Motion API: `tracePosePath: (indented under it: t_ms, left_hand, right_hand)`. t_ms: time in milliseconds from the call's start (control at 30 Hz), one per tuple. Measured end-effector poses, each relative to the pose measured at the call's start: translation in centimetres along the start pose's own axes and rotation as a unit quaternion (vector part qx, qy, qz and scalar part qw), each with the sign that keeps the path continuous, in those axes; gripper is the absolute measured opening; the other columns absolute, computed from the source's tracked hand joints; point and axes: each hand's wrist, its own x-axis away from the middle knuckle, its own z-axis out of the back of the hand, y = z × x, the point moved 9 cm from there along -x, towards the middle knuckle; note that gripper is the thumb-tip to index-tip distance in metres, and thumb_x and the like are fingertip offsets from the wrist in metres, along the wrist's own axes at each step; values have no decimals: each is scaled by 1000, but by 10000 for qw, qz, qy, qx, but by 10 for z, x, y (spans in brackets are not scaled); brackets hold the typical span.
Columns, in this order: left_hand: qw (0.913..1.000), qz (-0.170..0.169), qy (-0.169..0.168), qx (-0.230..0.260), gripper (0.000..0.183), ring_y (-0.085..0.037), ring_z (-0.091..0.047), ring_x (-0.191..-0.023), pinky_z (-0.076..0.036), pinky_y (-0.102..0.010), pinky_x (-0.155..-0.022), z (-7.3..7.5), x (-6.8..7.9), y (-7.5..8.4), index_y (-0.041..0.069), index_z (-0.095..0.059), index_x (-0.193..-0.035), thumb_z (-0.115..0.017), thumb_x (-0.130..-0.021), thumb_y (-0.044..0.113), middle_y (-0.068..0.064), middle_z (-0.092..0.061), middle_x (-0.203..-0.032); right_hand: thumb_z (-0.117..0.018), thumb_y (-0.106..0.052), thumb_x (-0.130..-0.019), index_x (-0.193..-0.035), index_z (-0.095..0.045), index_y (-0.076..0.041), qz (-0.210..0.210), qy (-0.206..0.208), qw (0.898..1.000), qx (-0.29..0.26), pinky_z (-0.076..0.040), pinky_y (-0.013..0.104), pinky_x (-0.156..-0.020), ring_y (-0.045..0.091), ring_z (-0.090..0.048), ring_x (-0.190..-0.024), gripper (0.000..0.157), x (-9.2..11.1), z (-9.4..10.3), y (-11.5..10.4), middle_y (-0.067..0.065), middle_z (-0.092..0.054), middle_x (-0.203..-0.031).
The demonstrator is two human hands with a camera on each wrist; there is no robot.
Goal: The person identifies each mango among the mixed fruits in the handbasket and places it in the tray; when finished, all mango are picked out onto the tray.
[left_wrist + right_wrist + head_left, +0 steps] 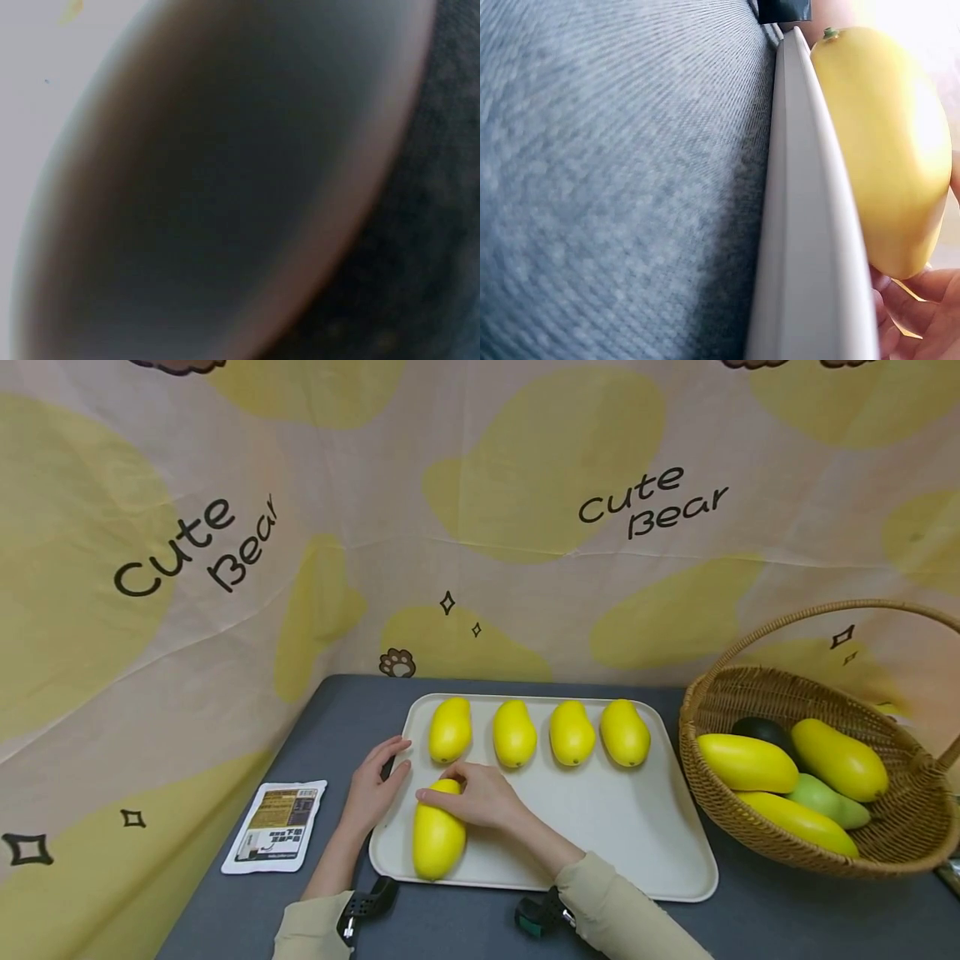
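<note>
A yellow mango (438, 837) lies lengthwise in the front left part of the white tray (592, 827). My right hand (483, 795) grips its far end, thumb across the top; in the right wrist view, fingers (930, 296) curl at the end of the mango (889, 142) just inside the tray wall (810, 202). At the tray's left rim rests my left hand (373, 785), its fingers extended along the edge. Along the far side of the tray stand several more mangoes, from the leftmost mango (450, 730) to the rightmost mango (625, 732). A blurred dark shape fills most of the left wrist view.
A wicker basket (817, 693) with a tall handle stands right of the tray, holding yellow fruit (840, 760), a green fruit (825, 800) and a dark one (765, 732). A white printed packet (276, 827) lies on the grey table (330, 718) at left. Behind hangs a patterned cloth (525, 593).
</note>
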Motion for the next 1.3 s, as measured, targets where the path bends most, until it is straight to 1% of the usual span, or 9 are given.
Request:
tracePosePath:
  t_ms: [233, 533, 833, 1000, 1067, 1133, 1233, 1300]
  left_hand:
    - [10000, -38, 4, 16, 37, -33, -35, -139, -25, -54, -113, 0, 0, 0, 9, -59, -134, -59, -98, 15, -12, -44, -147]
    - [10000, -49, -40, 47, 37, -32, -36, -139, -24, -52, -114, 0, -1, 1, 8, -58, -135, -59, -98, 15, -12, -45, -147]
    - [9999, -79, -52, 45, 37, -32, -36, -138, -25, -52, -113, 0, 0, 2, 8, -58, -134, -59, -98, 15, -12, -45, -146]
    - [9999, -120, -36, 51, 37, -32, -36, -138, -25, -52, -113, -1, -1, 1, 8, -58, -134, -59, -98, 16, -12, -45, -147]
    - [9999, -125, -31, 54, 37, -32, -36, -138, -25, -52, -113, -1, -1, 0, 8, -59, -134, -59, -98, 16, -12, -45, -147]
    - [9999, -121, -21, 57, 37, -32, -37, -138, -25, -52, -113, -1, -1, 1, 8, -59, -134, -59, -98, 16, -12, -45, -147]
    - [9999, -123, -21, 42, 37, -31, -36, -138, -25, -52, -114, 0, -1, 1, 8, -59, -134, -59, -98, 15, -12, -45, -147]
    - [9999, -141, -32, 33, 37, -32, -36, -139, -24, -52, -113, 1, 0, 2, 7, -58, -134, -59, -98, 15, -13, -44, -147]
  right_hand:
    - [-65, -65, -80, -97, -69, -20, -31, -56, 10000, -24, -44, 29, -70, 10, -56, -78, 48, -1, 0, 1, -12, -63, -85]
    - [-65, -65, -80, -100, -69, -20, -107, -128, 9998, -59, -44, 30, -71, 11, -56, -79, 50, -1, 0, 2, -11, -63, -86]
    - [-66, -63, -81, -99, -69, -20, -49, -115, 9996, -252, -44, 30, -69, 12, -55, -78, 46, 1, 1, 2, -11, -62, -84]
    - [-67, -59, -83, -101, -68, -19, -65, -112, 9984, -550, -45, 29, -68, 13, -56, -78, 44, 3, 4, 4, -9, -63, -86]
    - [-67, -58, -83, -103, -68, -19, -107, -1, 9980, -622, -46, 30, -69, 13, -56, -78, 44, 5, 8, 5, -8, -63, -88]
    - [-66, -57, -85, -102, -67, -21, -100, 213, 9979, -601, -47, 30, -68, 13, -56, -78, 40, 9, 15, 5, -9, -62, -88]
    - [-65, -49, -90, -97, -68, -21, 234, 649, 9967, -426, -46, 27, -66, 11, -55, -74, 28, 19, 34, 1, -11, -62, -84]
    - [-65, -39, -92, -93, -69, -22, 568, 871, 9941, -314, -46, 25, -64, 9, -54, -71, 17, 27, 49, -4, -13, -62, -80]
